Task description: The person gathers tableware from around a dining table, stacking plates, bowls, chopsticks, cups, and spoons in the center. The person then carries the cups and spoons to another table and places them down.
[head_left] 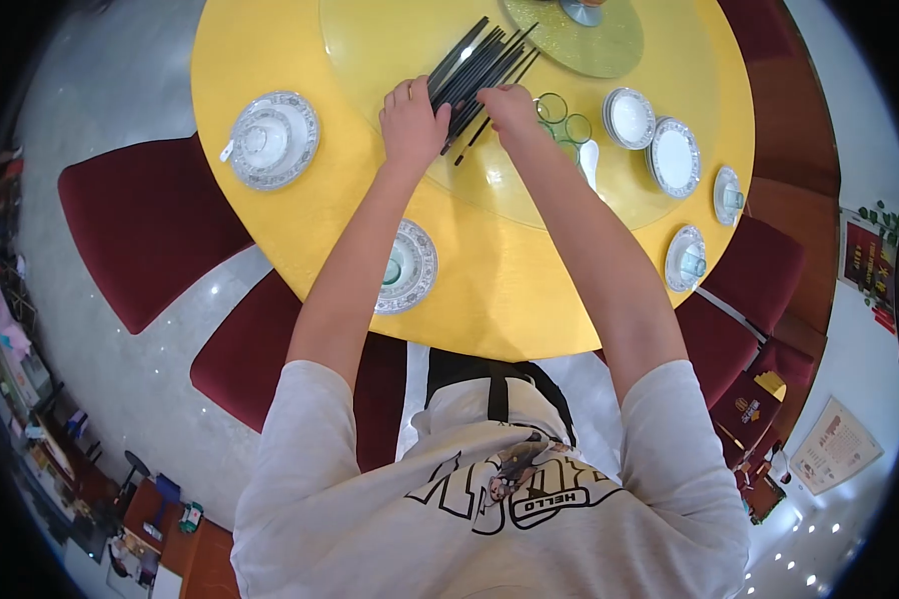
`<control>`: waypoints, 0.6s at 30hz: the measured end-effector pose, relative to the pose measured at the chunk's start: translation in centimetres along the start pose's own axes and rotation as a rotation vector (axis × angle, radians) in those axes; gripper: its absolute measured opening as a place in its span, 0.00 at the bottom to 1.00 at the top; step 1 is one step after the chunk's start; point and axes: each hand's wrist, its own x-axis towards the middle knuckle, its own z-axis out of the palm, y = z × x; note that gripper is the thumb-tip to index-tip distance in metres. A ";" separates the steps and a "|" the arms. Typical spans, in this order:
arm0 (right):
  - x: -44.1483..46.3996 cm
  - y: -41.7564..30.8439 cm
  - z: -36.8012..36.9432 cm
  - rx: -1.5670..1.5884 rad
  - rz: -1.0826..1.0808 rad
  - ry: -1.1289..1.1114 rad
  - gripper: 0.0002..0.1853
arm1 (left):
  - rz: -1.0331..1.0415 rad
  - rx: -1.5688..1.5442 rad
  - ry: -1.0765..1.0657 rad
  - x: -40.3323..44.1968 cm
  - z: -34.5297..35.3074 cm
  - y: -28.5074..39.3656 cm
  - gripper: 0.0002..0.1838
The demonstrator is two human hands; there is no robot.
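Note:
A bundle of dark chopsticks [481, 75] lies slanted on the glass turntable [370, 50] of the round table. My left hand [416, 122] grips the bundle's left side near its lower end, thumb toward the sticks. At the right side of the bundle, my right hand [510, 108] has its fingers pinched on chopsticks; how many it holds is hidden. One chopstick sticks out apart from the others below the right hand. Green-tinted glasses [551, 108] stand just right of that hand, with a white spoon [589, 163] beside them, partly behind my forearm.
Stacked white plates [674, 158] and small dishes [628, 118] sit to the right. Place settings with patterned plates [275, 140] and glasses line the rim of the yellow-covered table [489, 290]. A round raised stand [609, 45] is at the far side. Dark red chairs [150, 220] surround the table.

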 end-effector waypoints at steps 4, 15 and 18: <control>-2.1 -1.1 0.3 -0.137 -0.309 0.244 0.14 | -0.037 -0.103 0.230 -2.0 -4.1 -1.2 0.20; -11.1 -0.7 5.8 0.085 -0.576 -0.142 0.07 | -0.359 0.331 0.243 -3.8 -13.8 -14.8 0.33; -14.7 2.3 5.2 0.233 -0.388 -0.280 0.06 | -0.383 0.318 0.059 -3.6 -13.6 -15.3 0.33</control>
